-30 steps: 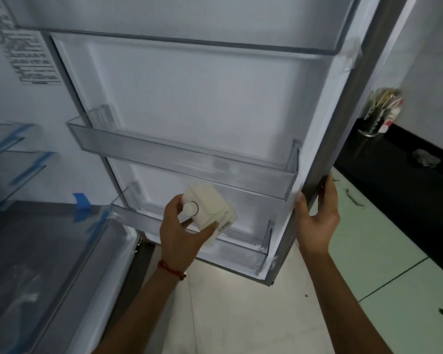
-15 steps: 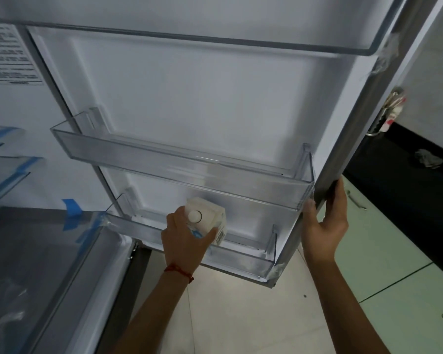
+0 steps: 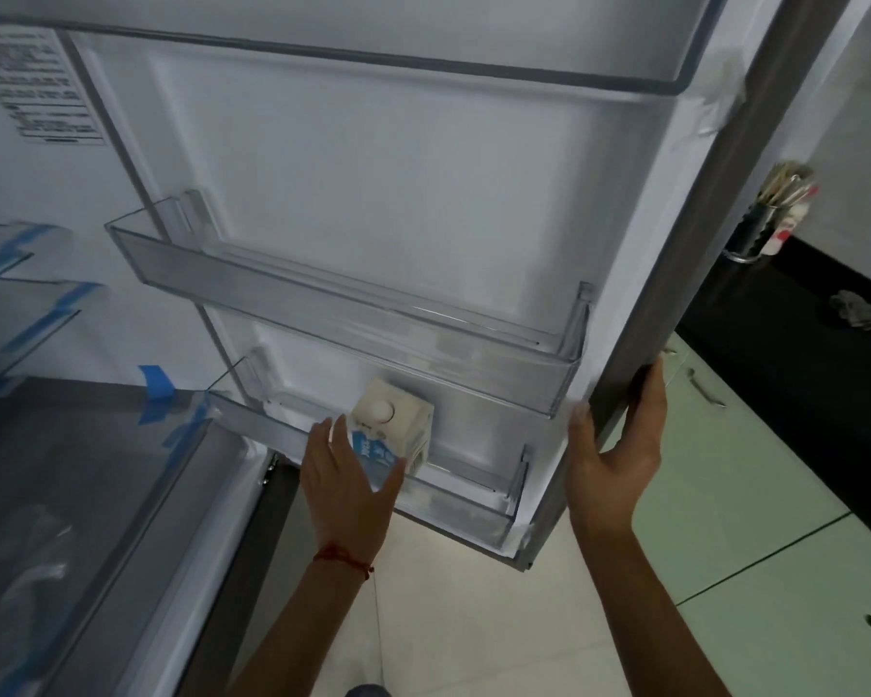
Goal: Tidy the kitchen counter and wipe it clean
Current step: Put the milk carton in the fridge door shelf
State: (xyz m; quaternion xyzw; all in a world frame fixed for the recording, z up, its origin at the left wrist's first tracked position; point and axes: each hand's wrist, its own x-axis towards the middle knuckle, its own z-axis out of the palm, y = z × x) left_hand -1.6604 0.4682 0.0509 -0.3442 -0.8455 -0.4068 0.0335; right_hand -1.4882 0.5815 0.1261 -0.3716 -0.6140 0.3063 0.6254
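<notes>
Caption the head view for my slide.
Left hand sets milk carton in lower door bin; right hand holds fridge door.

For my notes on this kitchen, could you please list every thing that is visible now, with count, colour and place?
milk carton: 1, white and blue, upright in lower door bin
door bins: 2, clear, on open fridge door
fridge door: 1, grey edge, white inside
blue tape: several strips, on fridge shelves, left
utensil holder: 1, metal, on black counter
cloth: 1, grey, on black counter
left hand: 1, against carton
right hand: 1, grips door edge
</notes>
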